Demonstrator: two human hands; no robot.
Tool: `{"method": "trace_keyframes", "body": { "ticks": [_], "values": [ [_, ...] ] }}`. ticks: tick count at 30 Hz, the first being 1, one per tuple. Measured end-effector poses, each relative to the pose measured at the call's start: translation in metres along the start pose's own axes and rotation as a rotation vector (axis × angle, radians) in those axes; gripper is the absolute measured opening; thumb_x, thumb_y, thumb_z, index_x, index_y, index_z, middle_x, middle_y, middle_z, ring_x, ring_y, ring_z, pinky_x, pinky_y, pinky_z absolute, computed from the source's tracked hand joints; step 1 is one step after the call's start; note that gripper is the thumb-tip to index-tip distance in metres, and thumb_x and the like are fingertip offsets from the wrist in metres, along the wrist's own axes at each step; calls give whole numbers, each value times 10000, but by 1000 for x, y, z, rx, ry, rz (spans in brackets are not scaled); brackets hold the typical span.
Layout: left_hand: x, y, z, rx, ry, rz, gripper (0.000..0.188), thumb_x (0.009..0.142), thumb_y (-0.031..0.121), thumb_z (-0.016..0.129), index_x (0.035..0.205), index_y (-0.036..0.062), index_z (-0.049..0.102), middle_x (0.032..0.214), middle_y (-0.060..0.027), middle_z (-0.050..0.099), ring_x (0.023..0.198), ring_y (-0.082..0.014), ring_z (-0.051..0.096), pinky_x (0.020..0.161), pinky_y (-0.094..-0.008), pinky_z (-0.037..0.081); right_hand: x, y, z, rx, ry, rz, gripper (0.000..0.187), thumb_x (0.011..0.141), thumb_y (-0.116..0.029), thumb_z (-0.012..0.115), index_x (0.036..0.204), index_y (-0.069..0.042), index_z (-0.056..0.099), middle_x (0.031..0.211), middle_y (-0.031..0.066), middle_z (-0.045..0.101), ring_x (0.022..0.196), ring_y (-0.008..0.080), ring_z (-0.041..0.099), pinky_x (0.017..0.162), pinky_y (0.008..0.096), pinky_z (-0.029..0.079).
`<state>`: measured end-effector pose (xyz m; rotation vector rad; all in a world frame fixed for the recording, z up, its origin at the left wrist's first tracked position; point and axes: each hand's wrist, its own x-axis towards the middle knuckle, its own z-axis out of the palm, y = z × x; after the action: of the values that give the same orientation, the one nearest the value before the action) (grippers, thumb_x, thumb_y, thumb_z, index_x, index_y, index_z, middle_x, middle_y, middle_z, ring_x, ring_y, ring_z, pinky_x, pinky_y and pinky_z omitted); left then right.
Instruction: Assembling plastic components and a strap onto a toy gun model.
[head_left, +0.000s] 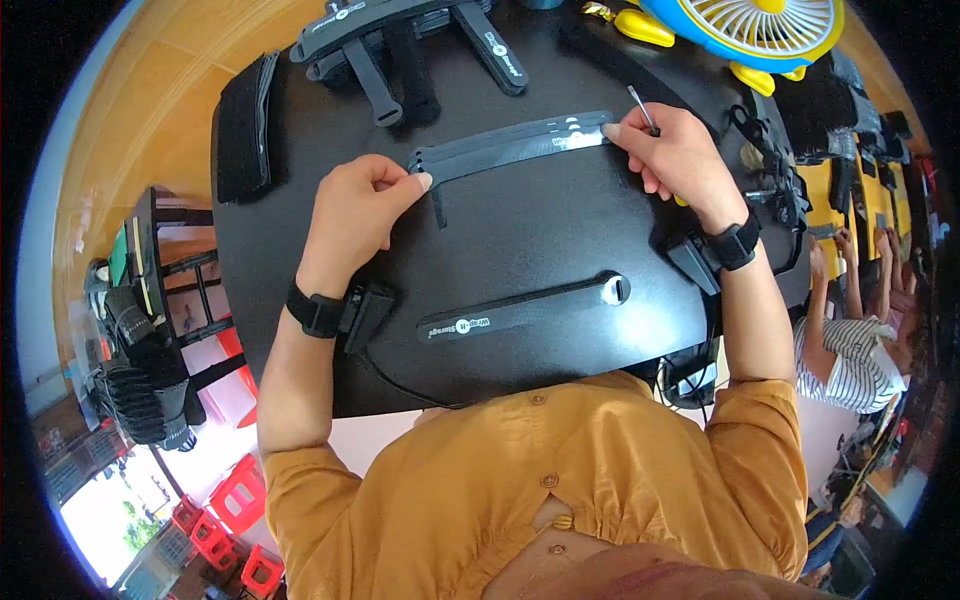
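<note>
the left hand (355,215) pinches one end of the layered black straps (500,153) over the desk (560,240); the right hand (675,155) the other, with a slim tool (641,107) in its grip; these look mid-handling; a lone strap (540,304) lies nearer, perhaps finished

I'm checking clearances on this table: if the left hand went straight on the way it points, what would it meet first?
The left hand would likely meet the grey straps first: their left ends already sit at its fingertips, though depth is hard to judge.
</note>
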<state>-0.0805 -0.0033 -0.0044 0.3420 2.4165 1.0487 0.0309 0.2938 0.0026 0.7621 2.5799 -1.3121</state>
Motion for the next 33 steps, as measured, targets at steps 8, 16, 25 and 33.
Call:
{"method": "trace_keyframes", "body": {
  "ticks": [8,16,25,33],
  "values": [
    [2,-2,0,17,-6,-3,312,836,292,754,845,-14,696,670,-38,639,468,-98,550,414,-252,422,1,-1,0,-19,-5,-8,264,928,-285,641,950,-24,668,641,12,613,467,80,570,415,225,460],
    [1,0,1,27,3,-3,309,843,290,744,862,-15,695,686,-40,645,473,-104,555,426,-254,433,-1,-3,0,-53,14,-44,238,930,-259,636,923,-22,654,647,18,613,476,85,575,429,235,463],
    [1,-4,-2,-13,-15,-10,333,859,323,735,792,5,664,606,-22,599,422,-93,529,413,-244,398,5,16,-5,334,-19,-44,185,976,-220,582,1053,-56,543,651,-7,580,448,60,532,375,196,393],
    [1,-8,-6,-83,-37,5,330,874,319,721,779,13,642,580,-1,556,431,-83,507,418,-239,388,3,16,-9,339,-48,-63,173,986,-225,575,1058,-71,551,673,-20,594,467,32,537,386,166,384]
  ]
}}
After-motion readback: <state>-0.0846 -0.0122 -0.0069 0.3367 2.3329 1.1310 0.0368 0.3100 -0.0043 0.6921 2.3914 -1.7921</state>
